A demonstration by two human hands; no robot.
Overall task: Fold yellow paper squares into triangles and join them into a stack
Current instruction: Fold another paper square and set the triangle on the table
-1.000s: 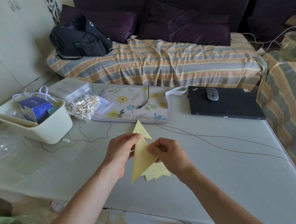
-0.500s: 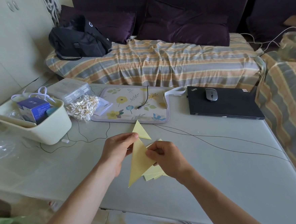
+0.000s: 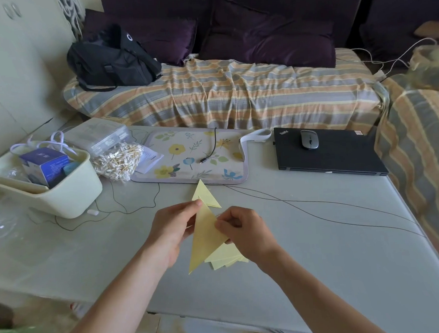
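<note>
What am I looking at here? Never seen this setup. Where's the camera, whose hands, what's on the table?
There is no machine: a person wears one wide-angle camera on the head, looking forward and down, so the two bare arms entering from below are their own. The left hand pinches the upper part of a folded yellow paper triangle, and the right hand pinches its right edge. A second yellow triangle pokes out behind the tip, and loose yellow sheets lie beneath on the grey table. Also on the table: a cream bin with a blue box, a bag of cotton swabs, a floral pad, a closed black laptop with a mouse on it, and thin cables. A sofa stands behind.
</note>
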